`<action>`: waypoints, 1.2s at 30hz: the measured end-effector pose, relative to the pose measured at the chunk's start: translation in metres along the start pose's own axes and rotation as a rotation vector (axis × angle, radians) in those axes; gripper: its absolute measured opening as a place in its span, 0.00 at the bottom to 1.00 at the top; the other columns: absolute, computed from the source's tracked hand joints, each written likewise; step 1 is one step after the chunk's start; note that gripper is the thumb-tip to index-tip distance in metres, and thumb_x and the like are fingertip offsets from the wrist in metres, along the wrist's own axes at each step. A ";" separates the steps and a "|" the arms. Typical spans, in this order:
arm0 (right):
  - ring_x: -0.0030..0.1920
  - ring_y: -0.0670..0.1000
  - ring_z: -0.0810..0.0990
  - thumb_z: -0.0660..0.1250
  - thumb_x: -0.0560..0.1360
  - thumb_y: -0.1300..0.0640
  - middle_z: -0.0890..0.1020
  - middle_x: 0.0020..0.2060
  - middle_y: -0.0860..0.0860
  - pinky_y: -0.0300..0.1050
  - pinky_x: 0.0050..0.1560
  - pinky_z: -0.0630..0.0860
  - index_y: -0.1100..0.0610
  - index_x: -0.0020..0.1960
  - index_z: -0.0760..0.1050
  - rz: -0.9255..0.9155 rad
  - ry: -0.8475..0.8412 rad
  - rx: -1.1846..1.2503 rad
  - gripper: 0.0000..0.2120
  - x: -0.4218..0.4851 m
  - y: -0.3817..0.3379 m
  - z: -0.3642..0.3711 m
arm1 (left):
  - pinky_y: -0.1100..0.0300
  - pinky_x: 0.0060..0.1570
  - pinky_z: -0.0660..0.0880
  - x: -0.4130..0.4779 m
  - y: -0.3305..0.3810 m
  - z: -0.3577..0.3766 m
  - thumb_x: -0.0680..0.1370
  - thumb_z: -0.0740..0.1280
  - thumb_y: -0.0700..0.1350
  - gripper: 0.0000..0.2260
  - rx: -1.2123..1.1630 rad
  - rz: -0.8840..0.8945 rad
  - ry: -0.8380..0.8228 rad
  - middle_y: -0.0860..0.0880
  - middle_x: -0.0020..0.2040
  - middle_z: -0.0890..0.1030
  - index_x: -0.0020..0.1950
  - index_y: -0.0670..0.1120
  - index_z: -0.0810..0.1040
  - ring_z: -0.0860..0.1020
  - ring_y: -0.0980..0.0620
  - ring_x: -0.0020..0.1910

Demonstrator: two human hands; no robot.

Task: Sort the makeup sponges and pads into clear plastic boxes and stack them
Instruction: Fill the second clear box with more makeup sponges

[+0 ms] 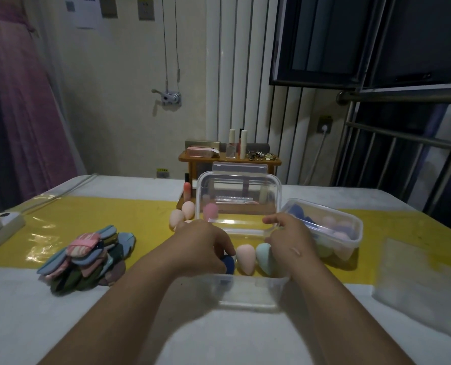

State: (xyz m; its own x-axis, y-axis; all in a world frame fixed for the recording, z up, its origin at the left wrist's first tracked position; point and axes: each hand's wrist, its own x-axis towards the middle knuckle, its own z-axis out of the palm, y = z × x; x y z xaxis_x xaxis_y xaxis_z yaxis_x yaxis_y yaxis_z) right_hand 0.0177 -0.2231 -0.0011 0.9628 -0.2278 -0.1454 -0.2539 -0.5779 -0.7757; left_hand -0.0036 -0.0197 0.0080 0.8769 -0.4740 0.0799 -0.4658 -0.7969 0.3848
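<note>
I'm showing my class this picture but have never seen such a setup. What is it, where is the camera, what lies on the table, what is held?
There is no machine: a person wears one camera on the head, looking down at their own bare hands. On the table lie a pile of pads, a few loose sponges, a filled clear box on the right, and an open clear box in front, its lid raised. The left hand grips a dark blue sponge; the right hand touches a teal sponge, grip unclear.
</note>
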 end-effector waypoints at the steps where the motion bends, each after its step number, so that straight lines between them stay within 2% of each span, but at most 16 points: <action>1: 0.64 0.58 0.73 0.65 0.77 0.68 0.71 0.68 0.56 0.51 0.64 0.75 0.50 0.69 0.72 -0.030 0.039 0.007 0.23 -0.002 0.001 0.001 | 0.54 0.55 0.77 0.000 0.000 0.000 0.72 0.74 0.46 0.10 0.002 0.001 0.000 0.58 0.44 0.82 0.53 0.55 0.83 0.78 0.58 0.47; 6: 0.67 0.59 0.71 0.66 0.77 0.68 0.69 0.71 0.57 0.49 0.63 0.73 0.51 0.70 0.71 -0.009 -0.010 -0.001 0.25 -0.001 -0.001 -0.001 | 0.56 0.55 0.74 0.002 -0.001 0.002 0.72 0.74 0.47 0.07 0.039 0.008 0.005 0.58 0.43 0.81 0.49 0.53 0.83 0.75 0.58 0.47; 12: 0.61 0.57 0.74 0.64 0.77 0.69 0.71 0.68 0.57 0.49 0.56 0.75 0.50 0.68 0.74 -0.027 0.123 0.040 0.23 -0.006 0.003 0.008 | 0.57 0.56 0.67 0.004 -0.003 0.005 0.72 0.74 0.54 0.08 0.127 0.024 0.060 0.60 0.40 0.80 0.49 0.55 0.83 0.73 0.58 0.47; 16: 0.65 0.59 0.72 0.66 0.77 0.68 0.69 0.70 0.57 0.51 0.61 0.75 0.50 0.70 0.72 -0.016 0.030 0.027 0.24 -0.004 0.000 0.001 | 0.56 0.54 0.66 0.006 -0.004 0.006 0.72 0.74 0.57 0.10 0.214 0.011 0.080 0.58 0.43 0.81 0.50 0.55 0.84 0.72 0.56 0.48; 18: 0.64 0.58 0.73 0.65 0.77 0.68 0.70 0.70 0.57 0.49 0.58 0.75 0.51 0.70 0.72 -0.033 0.040 0.026 0.24 -0.004 0.001 0.002 | 0.57 0.51 0.65 0.006 -0.004 0.007 0.72 0.72 0.58 0.10 0.243 0.013 0.098 0.58 0.42 0.82 0.49 0.56 0.85 0.72 0.57 0.46; 20: 0.58 0.56 0.74 0.63 0.77 0.69 0.72 0.67 0.57 0.47 0.52 0.74 0.50 0.68 0.74 -0.045 0.117 0.050 0.23 -0.005 0.003 0.005 | 0.58 0.49 0.64 0.005 -0.004 0.006 0.72 0.71 0.57 0.09 0.209 0.011 0.108 0.58 0.40 0.82 0.48 0.56 0.86 0.72 0.58 0.44; 24: 0.64 0.58 0.73 0.66 0.77 0.68 0.70 0.69 0.57 0.50 0.60 0.75 0.50 0.69 0.72 -0.015 0.048 0.037 0.24 -0.004 0.000 0.004 | 0.61 0.48 0.65 0.004 -0.006 0.005 0.73 0.72 0.51 0.07 0.132 -0.012 0.117 0.60 0.42 0.80 0.50 0.55 0.85 0.71 0.59 0.45; 29: 0.57 0.56 0.75 0.63 0.78 0.68 0.73 0.66 0.57 0.43 0.46 0.73 0.50 0.68 0.74 -0.060 0.150 0.048 0.22 -0.008 0.005 0.010 | 0.61 0.48 0.66 0.004 -0.006 0.005 0.73 0.72 0.51 0.06 0.111 -0.026 0.103 0.58 0.44 0.81 0.48 0.54 0.85 0.71 0.59 0.45; 31: 0.59 0.57 0.75 0.64 0.78 0.67 0.72 0.67 0.57 0.44 0.48 0.73 0.51 0.68 0.74 -0.061 0.141 0.042 0.22 -0.005 0.004 0.009 | 0.61 0.48 0.68 0.004 -0.006 0.004 0.74 0.72 0.51 0.06 0.078 -0.029 0.087 0.57 0.44 0.82 0.48 0.53 0.86 0.72 0.60 0.44; 34: 0.61 0.58 0.75 0.65 0.77 0.67 0.72 0.68 0.57 0.45 0.53 0.73 0.51 0.68 0.74 -0.061 0.082 0.048 0.22 -0.003 0.003 0.005 | 0.61 0.49 0.74 0.003 -0.010 0.002 0.75 0.71 0.49 0.04 -0.093 -0.056 0.117 0.59 0.45 0.81 0.47 0.54 0.85 0.75 0.59 0.47; 36: 0.56 0.55 0.76 0.64 0.78 0.67 0.74 0.63 0.55 0.44 0.48 0.73 0.50 0.64 0.76 -0.100 0.138 0.066 0.19 -0.005 0.006 0.009 | 0.63 0.46 0.73 0.004 -0.014 0.002 0.76 0.70 0.46 0.05 -0.229 -0.091 0.208 0.61 0.45 0.79 0.46 0.57 0.82 0.75 0.59 0.48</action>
State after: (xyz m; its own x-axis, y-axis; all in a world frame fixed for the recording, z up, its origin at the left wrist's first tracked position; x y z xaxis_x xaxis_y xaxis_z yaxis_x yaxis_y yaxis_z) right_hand 0.0122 -0.2184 -0.0101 0.9600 -0.2797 0.0167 -0.1464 -0.5515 -0.8212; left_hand 0.0061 -0.0111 0.0012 0.9303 -0.2987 0.2127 -0.3659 -0.7167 0.5937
